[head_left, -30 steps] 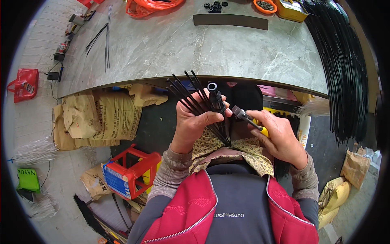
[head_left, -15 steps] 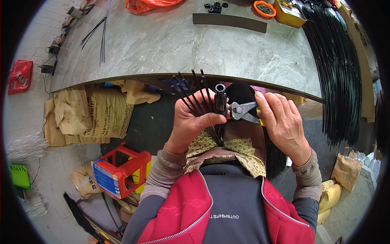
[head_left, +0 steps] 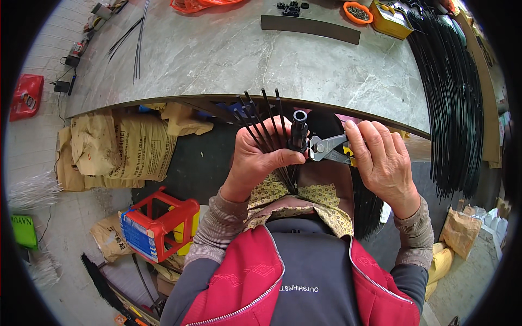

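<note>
In front of my lap, my left hand (head_left: 251, 165) is closed round several thin black rods (head_left: 266, 122) that fan upward. The same hand grips a short black tubular fitting (head_left: 298, 131) with a hollow top, standing nearly upright beside the rods. My right hand (head_left: 384, 165) holds a pair of end-cutting pincers (head_left: 328, 145) with grey metal jaws and yellow on the handles. The jaws point left, right beside the lower part of the fitting and my left thumb. Fingers partly hide the handles, and the exact contact at the jaw tips is too small to tell.
Ahead is a grey marbled table (head_left: 190, 65) with a dark strip (head_left: 310, 29), an orange bowl (head_left: 348, 15) of small parts and a yellow tin (head_left: 392, 26). Long black rods (head_left: 454, 114) hang over its right side. Paper sacks (head_left: 144, 149) and a red stool (head_left: 190, 209) stand left.
Both hands, with the rods, fitting and pincers, have shifted very slightly to the right. The grips look the same.
</note>
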The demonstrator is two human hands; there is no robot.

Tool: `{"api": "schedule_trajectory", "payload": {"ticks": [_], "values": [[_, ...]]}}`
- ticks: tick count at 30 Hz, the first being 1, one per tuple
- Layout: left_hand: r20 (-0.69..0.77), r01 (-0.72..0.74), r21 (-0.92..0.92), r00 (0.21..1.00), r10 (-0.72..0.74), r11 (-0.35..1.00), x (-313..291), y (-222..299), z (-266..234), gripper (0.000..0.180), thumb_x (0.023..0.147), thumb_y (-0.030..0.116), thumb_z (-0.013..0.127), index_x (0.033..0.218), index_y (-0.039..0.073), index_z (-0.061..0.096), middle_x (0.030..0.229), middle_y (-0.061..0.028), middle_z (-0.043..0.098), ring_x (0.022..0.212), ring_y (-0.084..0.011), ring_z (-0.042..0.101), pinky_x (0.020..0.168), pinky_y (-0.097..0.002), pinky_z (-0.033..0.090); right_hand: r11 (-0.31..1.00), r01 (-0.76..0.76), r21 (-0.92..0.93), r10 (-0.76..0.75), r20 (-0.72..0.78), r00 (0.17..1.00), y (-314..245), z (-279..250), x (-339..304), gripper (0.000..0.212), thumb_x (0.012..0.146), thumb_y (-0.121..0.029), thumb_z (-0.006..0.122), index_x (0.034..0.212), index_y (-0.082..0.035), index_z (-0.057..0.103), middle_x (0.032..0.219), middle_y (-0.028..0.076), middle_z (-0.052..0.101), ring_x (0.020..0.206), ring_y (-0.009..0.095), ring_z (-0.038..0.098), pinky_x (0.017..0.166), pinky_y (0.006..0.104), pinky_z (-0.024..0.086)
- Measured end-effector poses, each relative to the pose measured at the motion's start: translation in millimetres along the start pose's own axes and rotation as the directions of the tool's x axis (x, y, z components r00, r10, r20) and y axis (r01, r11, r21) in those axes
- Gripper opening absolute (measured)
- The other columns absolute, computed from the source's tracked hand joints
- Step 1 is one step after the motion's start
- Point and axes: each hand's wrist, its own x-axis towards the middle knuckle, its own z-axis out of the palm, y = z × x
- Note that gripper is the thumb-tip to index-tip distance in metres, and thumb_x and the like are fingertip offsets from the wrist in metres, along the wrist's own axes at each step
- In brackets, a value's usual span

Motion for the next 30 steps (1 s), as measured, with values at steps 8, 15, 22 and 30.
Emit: {"api": "schedule_trajectory", "payload": {"ticks": [8,15,22,30], "values": [[0.019,-0.031,-0.043,0.999,0.032,0.999,2,-1,1,0.028,0.073,-0.008,0.082,0.096,-0.002,0.067,0.09,-0.0038,0.066,0.084,-0.0112,0.065,0.075,-0.0262,0.054,0.998,0.024,-0.056,-0.024,0.011,1.0,3,-4,2,0.047,0.084,-0.011,0.06,0.13,-0.002,0.056,0.112,0.01,0.06,0.102,0.023,0.063,0.073,0.0334,0.048],[0.025,-0.044,0.001,0.999,0.044,0.999,-1,-1,3,0.025,0.075,-0.011,0.08,0.095,-0.003,0.066,0.091,-0.0056,0.065,0.087,-0.0146,0.067,0.077,-0.0285,0.056,0.989,-0.039,0.14,0.034,0.034,0.999,1,-4,-3,0.053,0.082,-0.008,0.067,0.133,0.001,0.053,0.111,0.013,0.06,0.099,0.029,0.062,0.077,0.0382,0.05],[0.055,-0.046,-0.077,0.997,0.051,0.996,-1,-2,-1,0.025,0.077,-0.008,0.078,0.1,-0.005,0.066,0.094,-0.009,0.067,0.089,-0.0198,0.07,0.079,-0.0329,0.059,0.086,-0.547,0.833,-0.1,0.554,0.827,5,-14,-11,0.04,0.095,-0.015,0.065,0.13,-0.001,0.051,0.102,0.01,0.064,0.087,0.021,0.065,0.076,0.0346,0.051],[0.106,-0.077,-0.034,0.991,0.08,0.996,-2,-2,-3,0.03,0.077,-0.007,0.078,0.105,-0.005,0.067,0.097,-0.0091,0.069,0.093,-0.0183,0.069,0.084,-0.0317,0.057,-0.334,-0.689,0.643,-0.311,0.615,0.724,3,-20,-4,0.037,0.099,-0.029,0.061,0.115,0.003,0.05,0.096,0.013,0.067,0.083,0.016,0.069,0.068,0.0258,0.054]]}}
